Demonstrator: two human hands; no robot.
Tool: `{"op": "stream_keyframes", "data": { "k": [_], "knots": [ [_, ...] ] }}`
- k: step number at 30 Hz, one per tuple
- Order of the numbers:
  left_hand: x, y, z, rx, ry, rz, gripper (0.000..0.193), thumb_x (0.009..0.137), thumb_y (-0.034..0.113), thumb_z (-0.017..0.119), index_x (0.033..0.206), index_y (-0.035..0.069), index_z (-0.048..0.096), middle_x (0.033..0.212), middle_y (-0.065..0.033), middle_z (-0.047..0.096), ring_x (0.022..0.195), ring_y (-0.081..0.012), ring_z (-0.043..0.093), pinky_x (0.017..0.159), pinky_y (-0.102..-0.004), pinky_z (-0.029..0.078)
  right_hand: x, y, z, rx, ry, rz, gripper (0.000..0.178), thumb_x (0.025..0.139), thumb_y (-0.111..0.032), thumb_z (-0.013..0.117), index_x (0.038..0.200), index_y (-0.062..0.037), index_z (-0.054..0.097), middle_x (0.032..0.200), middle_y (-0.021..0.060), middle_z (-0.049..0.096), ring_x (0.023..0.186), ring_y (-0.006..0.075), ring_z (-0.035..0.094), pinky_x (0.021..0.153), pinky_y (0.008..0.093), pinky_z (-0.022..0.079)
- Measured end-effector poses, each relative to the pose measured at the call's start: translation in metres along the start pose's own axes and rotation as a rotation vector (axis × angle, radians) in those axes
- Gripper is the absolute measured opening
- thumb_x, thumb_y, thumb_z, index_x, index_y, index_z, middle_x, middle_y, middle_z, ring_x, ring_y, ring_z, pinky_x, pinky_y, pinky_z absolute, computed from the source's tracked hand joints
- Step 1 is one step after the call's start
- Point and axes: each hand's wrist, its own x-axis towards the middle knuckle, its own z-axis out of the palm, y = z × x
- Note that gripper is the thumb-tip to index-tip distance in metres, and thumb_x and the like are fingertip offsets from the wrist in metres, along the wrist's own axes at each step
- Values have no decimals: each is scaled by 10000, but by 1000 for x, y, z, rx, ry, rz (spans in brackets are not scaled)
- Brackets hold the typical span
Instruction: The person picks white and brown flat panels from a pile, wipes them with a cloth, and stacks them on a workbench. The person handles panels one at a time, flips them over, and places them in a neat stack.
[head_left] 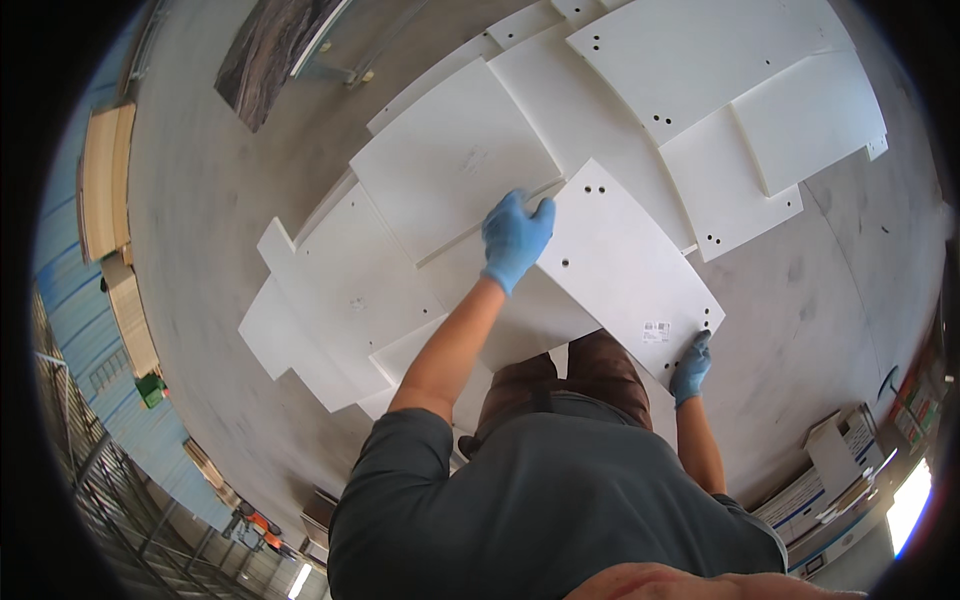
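Observation:
I hold a white rectangular panel (630,270) slantwise in front of me. It has several dark drilled holes near its ends and a printed label toward its near end. My left hand (517,240), in a blue glove, is closed at the panel's far left end, its thumb beside the edge; the fingertips are partly hidden. The other blue glove, on my right hand (691,370), grips the near right corner, with the fingers on the face close to the holes. Beneath and beyond lies a spread of white panels, among them a large square one (455,160).
More drilled white panels (700,60) overlap at the far right. A dark wood-patterned board (272,60) stands at the far left. Wood-coloured boards (107,180) line the left wall, and flat cartons (825,470) lean at the right. Grey floor (840,290) surrounds the panels.

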Motion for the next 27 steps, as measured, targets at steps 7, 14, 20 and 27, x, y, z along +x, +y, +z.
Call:
{"op": "stream_keyframes", "data": {
  "k": [7, 14, 20, 27],
  "knots": [
    [-115, -79, -6, -462, -112, -331, 590, 998, 595, 593, 832, 35, 680, 710, -82, 629, 690, -201, 585, 692, -390, 497, 42, -30, -22, -99, -208, -501, 448, 1115, -441, 504, 963, -43, 644, 840, -43, 580, 750, 86, 490, 686, 269, 451],
    [-198, -136, -42, -780, -160, -488, 589, 1016, 550, 594, 1108, -18, 716, 986, -113, 721, 865, -216, 662, 821, -350, 526, 42, -87, 31, -332, -422, -884, 438, 1099, -410, 539, 996, -3, 664, 825, -9, 619, 775, 86, 502, 683, 280, 458],
    [-243, -143, -110, -1102, -295, -189, 396, 968, 223, 697, 1290, -5, 665, 1162, -109, 728, 1047, -228, 698, 921, -350, 574, -12, -131, 61, -367, -547, -978, 401, 1079, -342, 553, 1130, 36, 678, 856, 52, 687, 802, 119, 558, 725, 309, 496],
    [-274, -152, -140, -1440, -531, -345, 558, 891, 67, 738, 1421, 26, 568, 1272, -110, 693, 1145, -266, 690, 974, -397, 573, -88, -163, 74, -722, -298, -1094, 459, 1019, -368, 648, 1234, 37, 673, 1008, 228, 740, 967, 382, 707, 887, 439, 543]
  ]
}}
